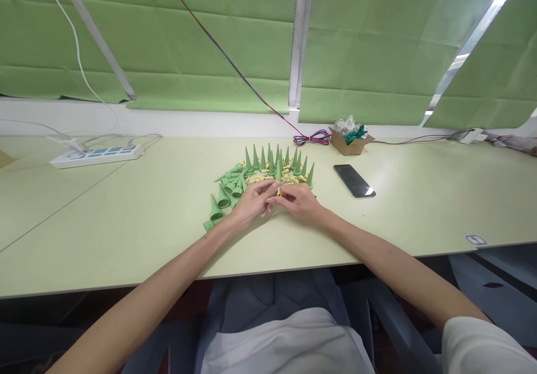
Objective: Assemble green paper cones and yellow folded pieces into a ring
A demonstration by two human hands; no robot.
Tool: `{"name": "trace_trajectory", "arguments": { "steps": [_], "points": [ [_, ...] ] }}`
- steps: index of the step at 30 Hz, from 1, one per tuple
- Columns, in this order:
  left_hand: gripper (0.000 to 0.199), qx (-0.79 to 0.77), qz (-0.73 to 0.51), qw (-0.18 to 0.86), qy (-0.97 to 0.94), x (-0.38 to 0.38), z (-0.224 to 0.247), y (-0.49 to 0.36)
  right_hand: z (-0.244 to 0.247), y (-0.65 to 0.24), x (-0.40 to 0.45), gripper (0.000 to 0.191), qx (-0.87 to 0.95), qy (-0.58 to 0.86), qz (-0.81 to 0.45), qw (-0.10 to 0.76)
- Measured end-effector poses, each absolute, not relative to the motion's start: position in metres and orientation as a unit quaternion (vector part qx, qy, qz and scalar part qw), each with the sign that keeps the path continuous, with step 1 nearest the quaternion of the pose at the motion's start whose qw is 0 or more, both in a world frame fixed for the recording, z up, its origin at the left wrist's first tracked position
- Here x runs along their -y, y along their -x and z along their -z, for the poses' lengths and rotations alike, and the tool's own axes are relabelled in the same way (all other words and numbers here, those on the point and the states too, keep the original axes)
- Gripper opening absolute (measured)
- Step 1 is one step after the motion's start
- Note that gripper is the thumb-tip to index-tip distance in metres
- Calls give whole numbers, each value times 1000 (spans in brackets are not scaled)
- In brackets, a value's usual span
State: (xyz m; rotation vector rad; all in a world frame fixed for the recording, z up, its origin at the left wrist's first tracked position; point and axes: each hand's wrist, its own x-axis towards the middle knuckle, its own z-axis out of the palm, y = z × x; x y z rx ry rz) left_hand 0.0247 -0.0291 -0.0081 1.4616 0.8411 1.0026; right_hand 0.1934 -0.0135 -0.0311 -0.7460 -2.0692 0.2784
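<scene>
Above the desk (168, 228), the left hand (253, 199) pinches a green cone (279, 171), probably light, stiff and slick, best held near its wide base, while the right hand (301, 200) grips a yellow piece (279, 190) just below.

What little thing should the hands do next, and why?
Maybe gently press the yellow piece toward the green cone. The left hand seems to steady the cone while the right hand pinches the yellow piece just below it. I can't tell how firmly they fit.
</scene>
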Motion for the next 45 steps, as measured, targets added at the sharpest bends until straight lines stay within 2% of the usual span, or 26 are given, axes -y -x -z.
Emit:
{"name": "trace_trajectory", "arguments": {
  "steps": [10,21,45],
  "points": [
    [42,-356,-427,559,-615,29,8,-24,30,-193,14,54,826,288,-126,468],
    [41,-359,-432,576,-593,26,11,-25,30,-194,14,57,828,298,-128,457],
    [42,-370,-423,541,-626,28,12,-24,31,-194,13,59,835,298,-134,442]
  ]
}}
